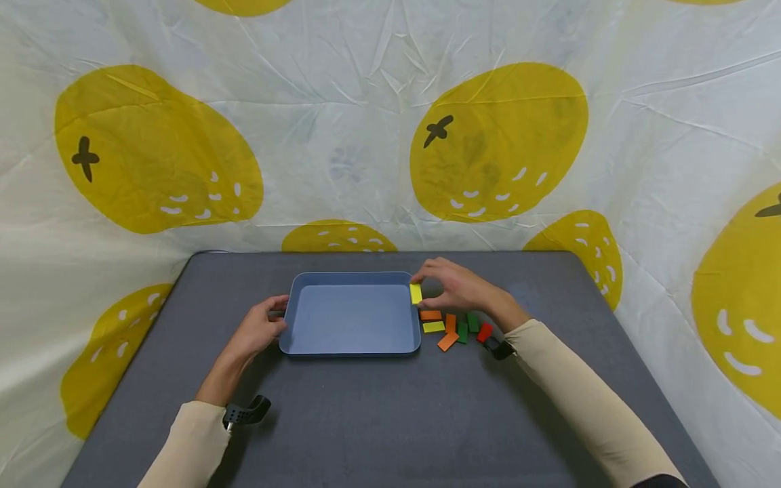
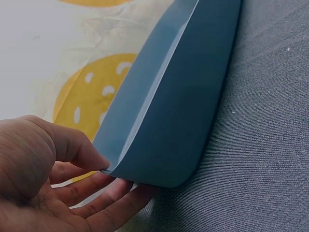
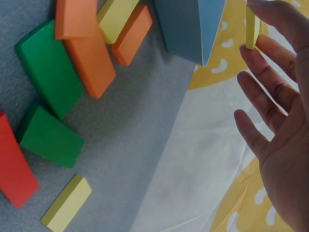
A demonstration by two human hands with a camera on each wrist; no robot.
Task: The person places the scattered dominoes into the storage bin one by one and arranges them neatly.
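Note:
A shallow blue-grey tray [image 1: 350, 318], its inside bare, lies on the dark table. At its left end my left hand [image 1: 259, 330] holds the rim, thumb on the edge and the other fingers against the outer wall [image 2: 164, 130] in the left wrist view. My right hand [image 1: 459, 286] pinches a flat yellow block [image 1: 416, 293] between thumb and fingertips over the tray's right edge. The right wrist view shows this block [image 3: 251, 30] edge-on, raised off the table, with the ring and little fingers spread.
Beside the tray's right end lie loose blocks: several orange ones [image 1: 450, 322], a yellow one [image 1: 434, 327], green ones [image 1: 473, 322] and a red one [image 1: 485, 332]. Another yellow block [image 3: 66, 204] shows in the right wrist view. A patterned cloth [image 1: 342, 156] hangs behind the table [image 1: 366, 420].

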